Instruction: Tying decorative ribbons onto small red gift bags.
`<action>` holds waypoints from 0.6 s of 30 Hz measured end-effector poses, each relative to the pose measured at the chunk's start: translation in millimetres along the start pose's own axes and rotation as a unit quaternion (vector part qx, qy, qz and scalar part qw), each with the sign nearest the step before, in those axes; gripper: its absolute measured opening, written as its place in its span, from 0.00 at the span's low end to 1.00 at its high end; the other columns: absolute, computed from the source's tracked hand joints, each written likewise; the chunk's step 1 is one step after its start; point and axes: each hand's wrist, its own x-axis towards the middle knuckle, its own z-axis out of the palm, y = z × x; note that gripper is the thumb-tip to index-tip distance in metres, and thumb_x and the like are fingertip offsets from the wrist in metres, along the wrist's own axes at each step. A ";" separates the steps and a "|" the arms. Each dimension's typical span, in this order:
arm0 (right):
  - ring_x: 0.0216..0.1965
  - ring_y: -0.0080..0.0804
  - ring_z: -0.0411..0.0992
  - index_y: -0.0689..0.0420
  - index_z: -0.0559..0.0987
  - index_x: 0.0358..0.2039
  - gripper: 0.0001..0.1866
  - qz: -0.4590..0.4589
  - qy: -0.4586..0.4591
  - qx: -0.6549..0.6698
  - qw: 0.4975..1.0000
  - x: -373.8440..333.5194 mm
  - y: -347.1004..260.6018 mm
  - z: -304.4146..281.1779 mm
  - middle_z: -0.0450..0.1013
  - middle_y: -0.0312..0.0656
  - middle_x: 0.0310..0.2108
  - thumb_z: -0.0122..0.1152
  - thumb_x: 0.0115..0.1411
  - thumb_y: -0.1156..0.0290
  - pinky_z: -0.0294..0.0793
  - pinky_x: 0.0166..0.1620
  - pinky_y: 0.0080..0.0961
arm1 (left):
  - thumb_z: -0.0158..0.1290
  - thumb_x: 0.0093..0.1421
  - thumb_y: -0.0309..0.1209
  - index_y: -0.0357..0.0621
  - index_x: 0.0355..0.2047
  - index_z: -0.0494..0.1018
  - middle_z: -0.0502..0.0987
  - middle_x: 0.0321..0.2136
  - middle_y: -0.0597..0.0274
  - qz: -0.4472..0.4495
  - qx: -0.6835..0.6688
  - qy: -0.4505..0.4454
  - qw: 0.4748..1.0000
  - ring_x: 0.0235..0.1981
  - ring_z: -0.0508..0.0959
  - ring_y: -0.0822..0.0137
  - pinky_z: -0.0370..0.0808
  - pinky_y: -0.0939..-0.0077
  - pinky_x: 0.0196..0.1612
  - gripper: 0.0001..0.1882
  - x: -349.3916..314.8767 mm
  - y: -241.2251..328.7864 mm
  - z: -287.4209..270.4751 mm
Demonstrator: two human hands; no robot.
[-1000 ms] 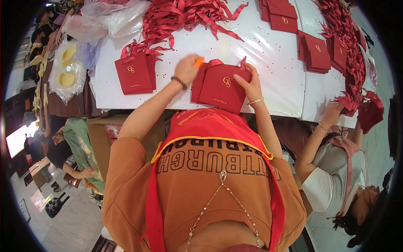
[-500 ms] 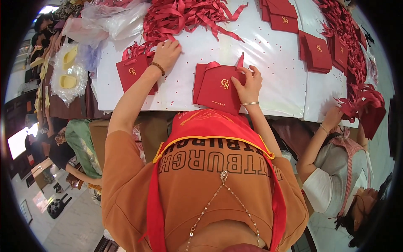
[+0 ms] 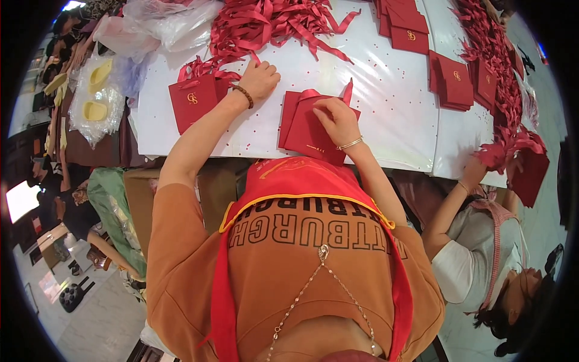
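Note:
Two overlapping red paper gift bags (image 3: 301,136) lie flat at the table's near edge, a red ribbon (image 3: 348,92) standing up from the top of one. My right hand (image 3: 341,122) is over the upper bag, fingers curled toward the thumb and covering its gold emblem; what lies between the fingertips is hidden. To the left, my left hand (image 3: 259,82) is closed on the end of a red ribbon (image 3: 254,58) below a big ribbon heap (image 3: 265,27). Beside my left wrist rest more red gift bags (image 3: 192,101) with ribbon handles.
Stacks of red bags (image 3: 453,78) lie to the right on the white-covered table (image 3: 386,133), which is dotted with red specks. Clear plastic (image 3: 169,27) and yellow slippers in wrap (image 3: 94,111) sit at left. At right, a co-worker (image 3: 482,241) handles a ribboned bag (image 3: 531,175).
My left hand has moved slightly right and its fingers have closed. My right hand has shifted left across the upper bag, its fingers drawing together over the emblem.

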 end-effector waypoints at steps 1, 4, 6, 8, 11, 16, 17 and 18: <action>0.30 0.37 0.68 0.57 0.74 0.29 0.05 -0.010 0.016 -0.005 1.000 1.3 1.7 -1.0 0.70 0.40 0.25 0.56 0.49 0.73 0.67 0.33 0.29 | 0.49 0.46 0.28 0.47 0.27 0.69 0.72 0.27 0.64 0.036 -0.043 0.083 0.995 0.30 0.73 0.63 0.67 0.65 0.29 0.06 1.1 3.3 -2.5; 0.29 0.37 0.68 0.58 0.74 0.30 0.06 -0.029 0.029 -0.038 0.998 3.2 9.3 -7.4 0.70 0.40 0.26 0.56 0.50 0.73 0.67 0.33 0.28 | 0.49 0.50 0.27 0.43 0.27 0.67 0.73 0.22 0.64 -0.059 -0.286 -0.072 0.954 0.24 0.73 0.68 0.66 0.74 0.27 0.04 -5.7 16.9 -15.4; 0.29 0.36 0.68 0.58 0.75 0.32 0.07 -0.035 0.027 -0.066 0.997 3.6 16.8 -11.0 0.70 0.40 0.27 0.56 0.50 0.74 0.67 0.32 0.26 | 0.48 0.51 0.26 0.42 0.28 0.67 0.72 0.20 0.64 -0.086 -0.400 -0.087 0.908 0.22 0.73 0.69 0.67 0.75 0.25 0.04 -19.2 36.4 -28.7; 0.33 0.37 0.67 0.56 0.75 0.33 0.08 -0.115 0.001 -0.085 0.990 4.2 23.5 -11.6 0.71 0.39 0.29 0.56 0.50 0.73 0.66 0.36 0.28 | 0.46 0.52 0.25 0.42 0.29 0.67 0.72 0.17 0.64 -0.117 -0.506 -0.097 0.849 0.19 0.72 0.71 0.67 0.76 0.24 0.03 -31.0 55.2 -45.5; 0.37 0.37 0.66 0.54 0.75 0.34 0.09 -0.134 -0.043 -0.140 0.980 7.6 24.3 -8.0 0.71 0.37 0.33 0.56 0.49 0.72 0.64 0.39 0.30 | 0.46 0.55 0.27 0.41 0.29 0.66 0.72 0.18 0.62 -0.212 -0.749 -0.217 0.589 0.22 0.73 0.73 0.69 0.78 0.25 0.03 -42.8 70.0 -63.0; 0.37 0.36 0.66 0.52 0.75 0.35 0.11 -0.095 -0.030 -0.205 0.974 11.0 26.6 -0.1 0.70 0.36 0.35 0.56 0.49 0.69 0.63 0.40 0.31 | 0.44 0.57 0.26 0.35 0.32 0.67 0.72 0.22 0.60 -0.237 -0.813 -0.201 0.492 0.24 0.73 0.72 0.72 0.77 0.31 0.06 -49.5 60.3 -66.9; 0.37 0.36 0.66 0.51 0.76 0.36 0.12 -0.073 -0.024 -0.232 0.970 11.8 26.0 0.7 0.70 0.36 0.35 0.57 0.49 0.68 0.63 0.40 0.32 | 0.45 0.57 0.26 0.34 0.33 0.68 0.72 0.24 0.59 -0.273 -0.818 -0.154 0.482 0.26 0.74 0.71 0.72 0.77 0.33 0.07 -49.3 54.3 -63.8; 0.37 0.36 0.66 0.51 0.76 0.36 0.12 -0.072 -0.025 -0.232 0.970 12.5 26.8 1.6 0.70 0.36 0.35 0.57 0.49 0.68 0.63 0.40 0.32 | 0.46 0.56 0.25 0.33 0.35 0.70 0.72 0.24 0.60 -0.291 -0.848 -0.106 0.430 0.28 0.74 0.72 0.73 0.78 0.34 0.08 -49.6 50.4 -61.0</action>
